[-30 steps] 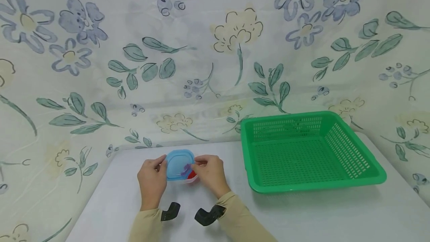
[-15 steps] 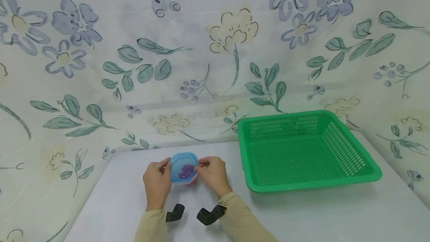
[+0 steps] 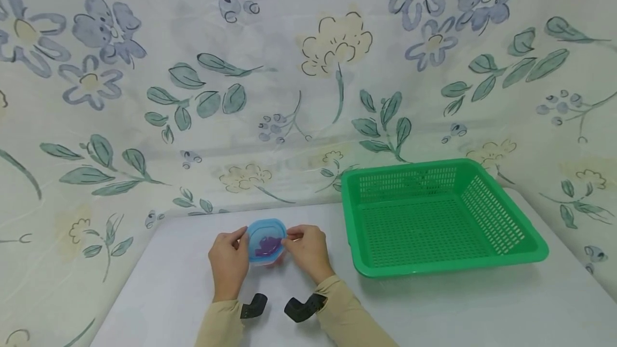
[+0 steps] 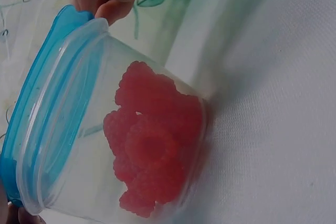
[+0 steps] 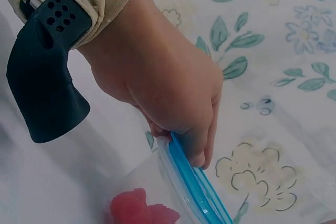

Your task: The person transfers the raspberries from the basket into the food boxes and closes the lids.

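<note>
A clear plastic food container stands on the white table with red raspberries inside. Over its mouth lies a translucent blue lid, through which the berries look purple in the head view. My left hand pinches the left edge, thumb on top; only its fingertips show in the left wrist view, at the lower left. My right hand pinches the right edge, with fingers at lid and rim in the right wrist view. Whether the lid is snapped down all round cannot be told.
A green perforated basket stands at the right of the white table. Behind the table hangs a flowered cloth. Black curved mounts stick out from both wrists, above the table.
The blue lid, earlier askew with red berries showing past its lower right edge, now lies squarely over the container. Both hands have shifted slightly right in the head view, keeping their pinch.
</note>
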